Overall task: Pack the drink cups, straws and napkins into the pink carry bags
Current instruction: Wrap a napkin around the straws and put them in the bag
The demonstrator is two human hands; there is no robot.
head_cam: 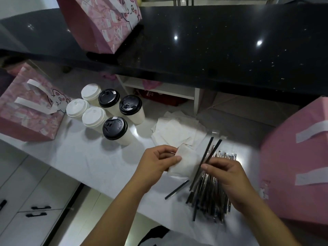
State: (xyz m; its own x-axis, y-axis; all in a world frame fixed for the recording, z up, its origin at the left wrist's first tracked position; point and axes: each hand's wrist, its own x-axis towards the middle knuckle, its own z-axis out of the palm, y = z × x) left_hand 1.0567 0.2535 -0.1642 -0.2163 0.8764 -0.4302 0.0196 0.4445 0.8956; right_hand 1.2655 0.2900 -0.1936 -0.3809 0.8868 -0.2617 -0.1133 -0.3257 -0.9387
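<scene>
At the lower centre of the frame, the left hand pinches a folded white napkin. Just to its right, the right hand pinches 2 black straws near their lower ends, with the tips pointing toward the upper right. These straws cross the right edge of the held napkin. Under the right hand, a heap of wrapped straws lies on the white counter, with 1 loose straw just to its left. Above the hands, at the centre of the frame, a loose pile of napkins is spread on the same counter.

Centre left, 6 lidded cups stand in a cluster, 3 with white lids and 3 with black lids. None of them is in a bag.

3 pink bags show. The left bag sits at the left edge just beside the cups, its white handles folded down. The upper bag stands at the upper left on the black counter. The right bag fills the right edge, blurred and partly cut off. None of them shows its inside, so I cannot tell whether anything is packed already.

As I read it, the packing is at an early stage, or between bags. The hands are gathering a napkin and 2 straws, which are not yet in a bag. All 6 visible cups are left to pack, along with most of the napkins and straws.
</scene>
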